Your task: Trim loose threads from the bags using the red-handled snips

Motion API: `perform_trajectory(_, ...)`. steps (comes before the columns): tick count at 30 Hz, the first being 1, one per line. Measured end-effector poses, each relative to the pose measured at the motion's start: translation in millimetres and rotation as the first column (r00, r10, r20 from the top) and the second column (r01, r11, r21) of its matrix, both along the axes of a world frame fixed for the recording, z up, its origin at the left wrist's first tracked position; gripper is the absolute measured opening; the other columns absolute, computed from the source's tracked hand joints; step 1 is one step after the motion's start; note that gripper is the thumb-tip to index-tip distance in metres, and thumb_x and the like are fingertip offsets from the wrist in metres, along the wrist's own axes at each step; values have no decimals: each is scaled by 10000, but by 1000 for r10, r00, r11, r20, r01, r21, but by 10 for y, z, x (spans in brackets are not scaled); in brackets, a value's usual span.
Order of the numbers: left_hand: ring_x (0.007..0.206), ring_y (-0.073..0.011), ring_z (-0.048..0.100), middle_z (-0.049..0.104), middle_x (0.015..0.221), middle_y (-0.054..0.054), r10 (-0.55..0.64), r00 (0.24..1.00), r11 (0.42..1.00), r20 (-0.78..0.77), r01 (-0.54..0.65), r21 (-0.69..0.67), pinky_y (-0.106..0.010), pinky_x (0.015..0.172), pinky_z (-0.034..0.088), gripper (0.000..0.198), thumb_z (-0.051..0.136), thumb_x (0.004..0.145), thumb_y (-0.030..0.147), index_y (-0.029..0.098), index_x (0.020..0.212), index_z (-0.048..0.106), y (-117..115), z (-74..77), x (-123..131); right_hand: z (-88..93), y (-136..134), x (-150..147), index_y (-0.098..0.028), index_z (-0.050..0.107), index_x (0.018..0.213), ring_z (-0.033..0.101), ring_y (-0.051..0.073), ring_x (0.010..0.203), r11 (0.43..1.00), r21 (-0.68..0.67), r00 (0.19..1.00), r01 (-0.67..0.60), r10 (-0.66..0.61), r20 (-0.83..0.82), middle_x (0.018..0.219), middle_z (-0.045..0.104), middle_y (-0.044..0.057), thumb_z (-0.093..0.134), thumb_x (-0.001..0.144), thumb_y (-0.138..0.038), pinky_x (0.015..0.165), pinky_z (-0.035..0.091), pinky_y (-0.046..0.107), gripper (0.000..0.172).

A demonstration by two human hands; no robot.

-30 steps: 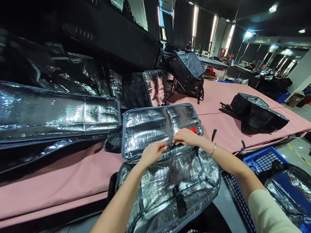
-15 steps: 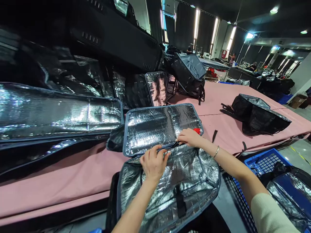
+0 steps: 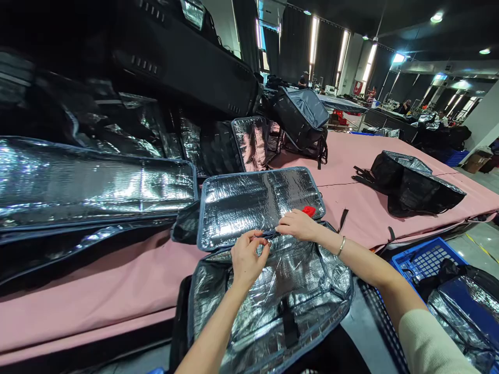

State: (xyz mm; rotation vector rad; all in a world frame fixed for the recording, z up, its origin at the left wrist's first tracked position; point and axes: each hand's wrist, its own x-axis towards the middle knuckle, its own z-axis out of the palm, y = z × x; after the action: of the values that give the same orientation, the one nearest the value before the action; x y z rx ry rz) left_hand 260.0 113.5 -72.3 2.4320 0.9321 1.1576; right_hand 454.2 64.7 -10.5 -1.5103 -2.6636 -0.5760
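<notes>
An insulated bag (image 3: 280, 280) with a crinkled silver lining lies open in front of me, its silver-lined lid (image 3: 241, 208) folded back on the table. At the seam between lid and body, my left hand (image 3: 247, 259) is closed, thumb and forefinger pinched together; whatever is between them is too small to make out. Just right of it, my right hand (image 3: 298, 226) is closed at the same seam. A red object (image 3: 309, 211) sticks out behind its knuckles, the rest hidden by the hand. Inside the bag's front shows a black strap (image 3: 289, 324).
Black silver-lined bags (image 3: 187, 78) are piled at the left and back. Another open bag (image 3: 413, 182) sits on the pink-covered table (image 3: 351, 156) at right. Beside the table stands a blue crate (image 3: 429, 257), with a bag (image 3: 463, 306) near it. Other people are far behind.
My right hand has shifted slightly left along the seam, the red object moving with it. My left hand has turned a little and its fingers have drawn into a tighter pinch.
</notes>
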Motion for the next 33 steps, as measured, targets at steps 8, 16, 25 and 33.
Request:
perform_trajectory(8, 917, -209, 523, 603, 1004, -69, -17, 999, 995, 35, 14, 103, -353, 798, 335, 345, 408, 896, 341, 197, 710, 661, -111, -62, 17, -31, -177, 266, -176, 610, 965, 457, 161, 834, 997, 36, 985, 63, -56, -160, 925, 599, 29, 531, 913, -262, 661, 255, 281, 128)
perform_trajectory(16, 893, -237, 506, 626, 1026, -81, 181, 983, 932, 12, -176, 318, -371, 776, 292, 90, 548, 814, 222, 174, 806, 623, -200, -167, 318, -72, -250, 327, -178, 602, 986, 446, 157, 810, 986, 160, 992, 51, -32, -121, 933, 597, 43, 455, 942, -185, 644, 246, 300, 153)
perform_trajectory(25, 909, -218, 515, 572, 988, -86, 18, 999, 983, 38, -24, 182, -344, 762, 322, 136, 523, 811, 244, 171, 726, 599, -233, -100, 325, -45, -282, 331, -189, 606, 957, 431, 152, 771, 989, 144, 998, 21, -13, -59, 902, 591, 20, 462, 934, -154, 640, 238, 300, 150)
perform_trajectory(33, 944, -227, 518, 564, 1008, -87, -44, 999, 995, 20, 42, 85, -354, 779, 323, 167, 496, 807, 268, 177, 717, 603, -208, -69, 292, 92, -316, 382, -194, 607, 965, 431, 155, 808, 995, 89, 999, 38, -36, -23, 926, 594, 18, 484, 931, -167, 655, 238, 301, 130)
